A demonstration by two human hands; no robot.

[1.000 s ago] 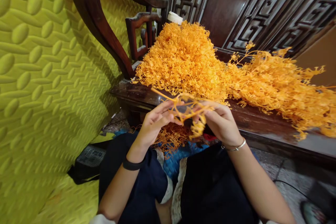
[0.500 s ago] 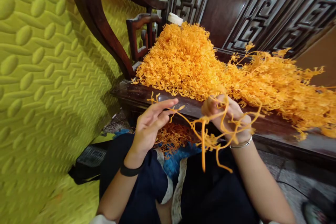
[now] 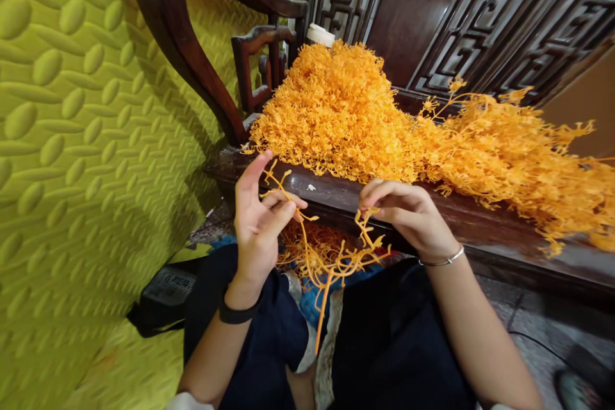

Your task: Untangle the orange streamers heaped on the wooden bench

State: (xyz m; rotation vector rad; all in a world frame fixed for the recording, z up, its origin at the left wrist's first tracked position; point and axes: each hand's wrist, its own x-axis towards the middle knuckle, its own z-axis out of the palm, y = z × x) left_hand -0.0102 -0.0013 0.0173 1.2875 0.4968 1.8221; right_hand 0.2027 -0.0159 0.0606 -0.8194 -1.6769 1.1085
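An orange plastic branch sprig (image 3: 331, 262) hangs between my two hands above my lap. My left hand (image 3: 257, 224) pinches one thin end of it, the index finger pointing up. My right hand (image 3: 408, 214) pinches another end with fingers curled. Just beyond the hands a big heap of the same orange sprigs (image 3: 384, 122) lies on a dark wooden bench (image 3: 336, 195). More orange sprigs (image 3: 312, 246) lie in a pile below, between my knees.
A dark wooden chair arm (image 3: 192, 45) curves at the upper left against a yellow embossed padded wall (image 3: 72, 141). Carved dark wood panels (image 3: 456, 6) stand behind the bench. A white roll (image 3: 320, 34) shows behind the heap. A blue bag (image 3: 317, 298) lies at my lap.
My right hand has come back left and down from the heap. The sprig now hangs stretched between both hands, and my left hand has risen and taken a strand.
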